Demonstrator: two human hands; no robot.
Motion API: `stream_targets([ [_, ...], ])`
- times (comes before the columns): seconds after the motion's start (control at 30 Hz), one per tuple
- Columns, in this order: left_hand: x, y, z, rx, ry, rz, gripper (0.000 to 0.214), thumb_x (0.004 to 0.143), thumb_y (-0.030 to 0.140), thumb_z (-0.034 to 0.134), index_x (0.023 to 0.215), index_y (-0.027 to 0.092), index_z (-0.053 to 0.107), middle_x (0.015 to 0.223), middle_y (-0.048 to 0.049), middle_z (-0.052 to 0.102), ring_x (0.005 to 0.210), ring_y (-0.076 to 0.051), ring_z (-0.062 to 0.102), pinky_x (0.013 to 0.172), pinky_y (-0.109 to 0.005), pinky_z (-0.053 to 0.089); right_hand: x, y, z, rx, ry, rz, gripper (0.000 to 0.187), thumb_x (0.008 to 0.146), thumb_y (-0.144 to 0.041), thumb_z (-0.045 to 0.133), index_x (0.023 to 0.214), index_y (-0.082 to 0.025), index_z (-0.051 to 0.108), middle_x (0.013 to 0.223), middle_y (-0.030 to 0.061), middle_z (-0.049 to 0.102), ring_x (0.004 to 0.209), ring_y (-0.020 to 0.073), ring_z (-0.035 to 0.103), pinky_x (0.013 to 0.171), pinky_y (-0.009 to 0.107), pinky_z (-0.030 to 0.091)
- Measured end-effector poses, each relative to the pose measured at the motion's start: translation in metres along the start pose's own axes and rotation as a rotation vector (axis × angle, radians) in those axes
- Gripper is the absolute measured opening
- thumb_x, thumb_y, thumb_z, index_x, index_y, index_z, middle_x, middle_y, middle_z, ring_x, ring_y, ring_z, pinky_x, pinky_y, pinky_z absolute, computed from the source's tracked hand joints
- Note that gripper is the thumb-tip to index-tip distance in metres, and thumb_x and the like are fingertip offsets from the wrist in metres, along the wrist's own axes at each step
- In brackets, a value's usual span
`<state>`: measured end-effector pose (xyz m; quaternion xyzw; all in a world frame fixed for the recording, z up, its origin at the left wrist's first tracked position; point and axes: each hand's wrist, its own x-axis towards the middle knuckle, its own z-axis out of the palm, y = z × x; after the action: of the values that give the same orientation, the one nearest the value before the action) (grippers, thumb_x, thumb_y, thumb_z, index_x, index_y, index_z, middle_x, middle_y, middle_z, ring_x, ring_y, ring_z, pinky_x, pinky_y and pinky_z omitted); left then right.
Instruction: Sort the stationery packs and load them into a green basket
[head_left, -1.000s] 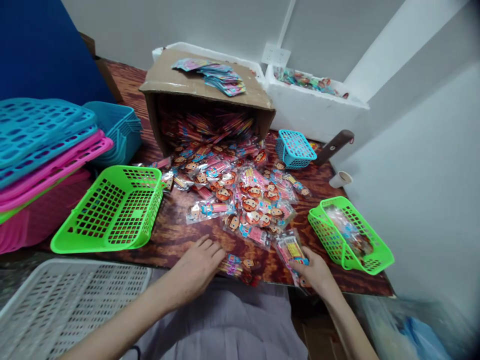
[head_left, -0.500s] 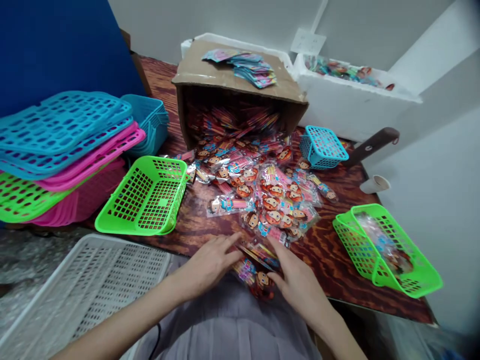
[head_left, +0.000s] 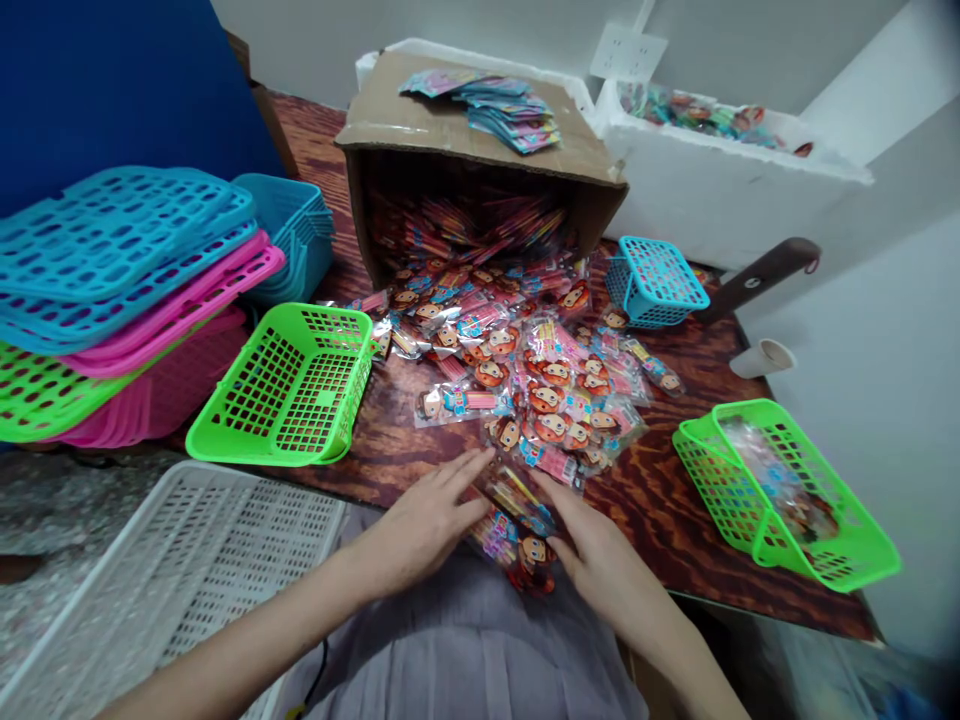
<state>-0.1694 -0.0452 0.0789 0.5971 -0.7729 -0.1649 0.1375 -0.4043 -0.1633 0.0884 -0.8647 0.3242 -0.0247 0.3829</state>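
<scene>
The bundle of packets (head_left: 517, 522) — clear wrappers, striped sticks, a cartoon head at the near end — lies at the desk's (head_left: 645, 510) near edge; its long axis runs diagonally, far-left to near-right; left hand (head_left: 427, 520) and right hand (head_left: 600, 565) flank it, fingers outstretched, touching its sides.

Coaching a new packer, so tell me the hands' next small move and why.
Probably close both hands on the bundle of cartoon-faced packets and lift it. The left hand and right hand lie open on either side of it, touching it, and the green basket on the right already holds similar packets.
</scene>
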Motion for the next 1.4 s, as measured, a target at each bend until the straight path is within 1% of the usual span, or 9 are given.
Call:
stream_targets([
  [0.13, 0.0, 0.002, -0.001, 0.017, 0.089, 0.027, 0.025, 0.092, 0.007, 0.051, 0.11, 0.018, 0.065, 0.168, -0.0128, 0.003, 0.154, -0.035, 0.006, 0.118, -0.062, 0.027, 0.003, 0.002, 0.003, 0.011, 0.018, -0.014, 0.072, 0.082, -0.006, 0.044, 0.151, -0.025, 0.038, 0.153, 0.0079, 0.047, 0.14, 0.0218, 0.045, 0.118, 0.05, 0.037],
  [0.6, -0.003, 0.003, 0.002, 0.108, 0.166, 0.101, 0.039, 0.088, 0.001, 0.043, 0.123, 0.011, 0.055, 0.166, -0.0184, 0.006, 0.154, -0.032, 0.005, 0.122, -0.056, 0.023, 0.013, -0.014, 0.002, 0.003, -0.032, -0.03, 0.068, 0.082, -0.01, 0.053, 0.148, -0.025, 0.042, 0.143, 0.0097, 0.058, 0.127, 0.0246, 0.057, 0.11, 0.049, 0.045],
  [0.77, 0.002, 0.002, 0.0, 0.156, 0.079, 0.14, 0.068, 0.091, 0.006, 0.044, 0.155, 0.016, 0.022, 0.144, -0.0166, 0.051, 0.135, -0.028, 0.046, 0.122, -0.064, 0.009, 0.034, -0.025, -0.01, 0.088, -0.189, -0.069, 0.042, 0.08, -0.009, 0.055, 0.12, -0.021, 0.063, 0.123, 0.0085, 0.069, 0.114, 0.025, 0.063, 0.102, 0.043, 0.048],
  [0.87, 0.005, 0.001, -0.003, 0.174, 0.022, 0.086, 0.057, 0.094, 0.011, 0.046, 0.149, 0.011, 0.033, 0.111, -0.009, 0.065, 0.106, -0.022, 0.058, 0.124, -0.059, 0.01, 0.066, -0.027, -0.026, 0.306, -0.372, -0.069, 0.018, 0.088, -0.025, 0.058, 0.102, -0.021, 0.067, 0.097, 0.0023, 0.074, 0.091, 0.0203, 0.068, 0.083, 0.033, 0.054],
  [0.93, 0.007, 0.002, -0.004, 0.181, 0.021, 0.062, 0.04, 0.094, 0.013, 0.047, 0.134, 0.016, 0.049, 0.107, -0.0066, 0.063, 0.103, -0.021, 0.057, 0.124, -0.056, 0.012, 0.094, -0.031, -0.027, 0.271, -0.264, -0.062, 0.02, 0.094, -0.031, 0.052, 0.095, -0.02, 0.067, 0.09, 0.0019, 0.073, 0.085, 0.0188, 0.067, 0.079, 0.031, 0.052],
  [1.03, 0.009, 0.004, -0.003, 0.17, 0.025, 0.04, 0.021, 0.095, 0.017, 0.049, 0.115, 0.019, 0.057, 0.109, -0.0067, 0.062, 0.106, -0.022, 0.056, 0.123, -0.055, 0.017, 0.136, -0.046, -0.01, -0.067, 0.078, -0.093, 0.027, 0.098, -0.028, 0.047, 0.115, -0.017, 0.065, 0.114, 0.0085, 0.071, 0.103, 0.0218, 0.065, 0.092, 0.036, 0.048],
  [1.13, 0.006, 0.005, -0.001, 0.14, 0.008, 0.031, 0.02, 0.095, 0.019, 0.051, 0.114, 0.018, 0.056, 0.119, -0.0092, 0.06, 0.113, -0.024, 0.053, 0.117, -0.05, 0.03, 0.154, -0.06, 0.017, -0.273, 0.109, -0.168, 0.037, 0.096, -0.026, 0.052, 0.131, -0.017, 0.057, 0.135, 0.0127, 0.061, 0.116, 0.0255, 0.058, 0.098, 0.039, 0.045],
  [1.27, -0.01, 0.0, 0.001, 0.136, -0.006, 0.02, 0.028, 0.094, 0.014, 0.048, 0.122, 0.016, 0.054, 0.119, -0.0108, 0.061, 0.113, -0.026, 0.054, 0.106, -0.045, 0.04, 0.131, -0.052, 0.03, -0.292, 0.014, -0.324, 0.018, 0.097, -0.029, 0.055, 0.108, -0.024, 0.068, 0.119, 0.0036, 0.069, 0.109, 0.0224, 0.054, 0.096, 0.037, 0.042],
  [1.4, -0.025, -0.005, -0.001, 0.118, 0.022, 0.025, 0.036, 0.096, 0.013, 0.045, 0.132, 0.018, 0.05, 0.115, -0.01, 0.063, 0.109, -0.023, 0.057, 0.104, -0.043, 0.04, 0.102, -0.028, 0.028, -0.249, 0.114, -0.294, 0.011, 0.095, -0.021, 0.056, 0.088, -0.021, 0.065, 0.095, 0.0035, 0.068, 0.097, 0.0226, 0.051, 0.089, 0.038, 0.042],
])
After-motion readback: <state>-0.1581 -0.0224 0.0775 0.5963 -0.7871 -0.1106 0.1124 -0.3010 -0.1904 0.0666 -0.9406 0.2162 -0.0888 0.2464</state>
